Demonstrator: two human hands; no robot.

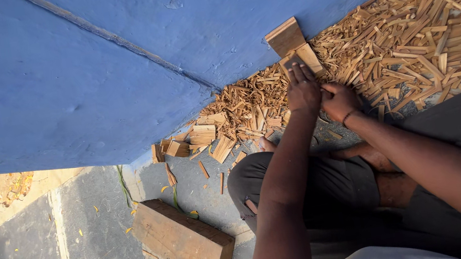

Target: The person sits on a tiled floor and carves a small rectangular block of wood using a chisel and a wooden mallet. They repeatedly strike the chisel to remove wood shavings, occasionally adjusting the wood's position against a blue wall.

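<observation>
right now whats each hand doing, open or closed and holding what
Left hand: open, fingers flat on the small pale wooden block leaning against the blue wall.
Right hand: closed in a fist; what it grips cannot be told.

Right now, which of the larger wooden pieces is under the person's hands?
The small flat tan wooden block leaning against the blue wall; the left hand rests fingers on it. The big brown wooden beam lies apart on the stone floor.

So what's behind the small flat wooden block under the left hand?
Behind the small flat wooden block rises the blue painted wall. Loose wood splints lie beside it. The left hand covers the block's near end; what's beneath is hidden.
</observation>
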